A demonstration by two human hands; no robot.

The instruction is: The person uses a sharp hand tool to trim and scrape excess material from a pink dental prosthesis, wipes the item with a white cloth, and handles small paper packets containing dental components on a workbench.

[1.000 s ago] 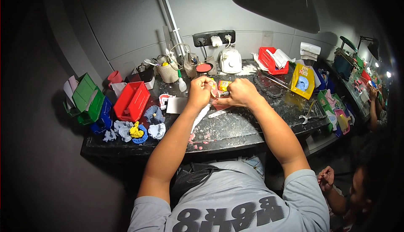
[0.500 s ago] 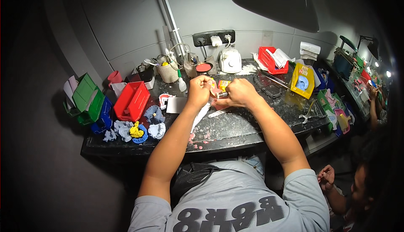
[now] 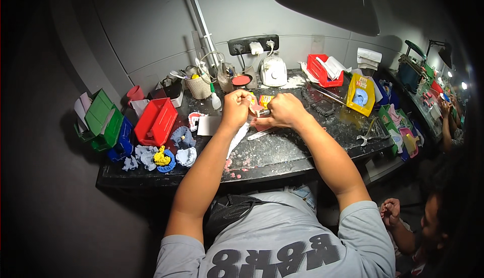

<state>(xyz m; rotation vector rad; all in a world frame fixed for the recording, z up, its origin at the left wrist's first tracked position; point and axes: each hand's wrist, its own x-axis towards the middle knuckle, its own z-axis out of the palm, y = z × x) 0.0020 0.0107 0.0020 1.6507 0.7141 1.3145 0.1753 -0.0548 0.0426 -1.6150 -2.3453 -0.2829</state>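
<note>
Both hands meet above the middle of the bench. My left hand [image 3: 236,108] is closed in a pinch on a small pink piece [image 3: 255,105] that looks like dental wax. Just right of it, my right hand [image 3: 287,110] is curled round a short, silvery metal tool [image 3: 263,112], whose kind I cannot make out. The tool's tip is at the pink piece; my fingers hide much of both. Behind the hands lies a yellow and red packet [image 3: 266,99]. Under them are a white cloth [image 3: 238,141] and a pale, flat stick [image 3: 259,134].
Red bin [image 3: 157,121], plaster model with pink gums [image 3: 195,120], and several impressions [image 3: 185,157] stand left. Behind are a pan of pink wax [image 3: 241,80], white device [image 3: 274,71] and brush pot [image 3: 199,87]. Yellow bin [image 3: 361,95] stands right; a person [image 3: 436,222] sits lower right.
The view has shifted slightly, so the bench items sit a little further left and up. Both hands keep their grip at the pink piece, with only slight movement.
</note>
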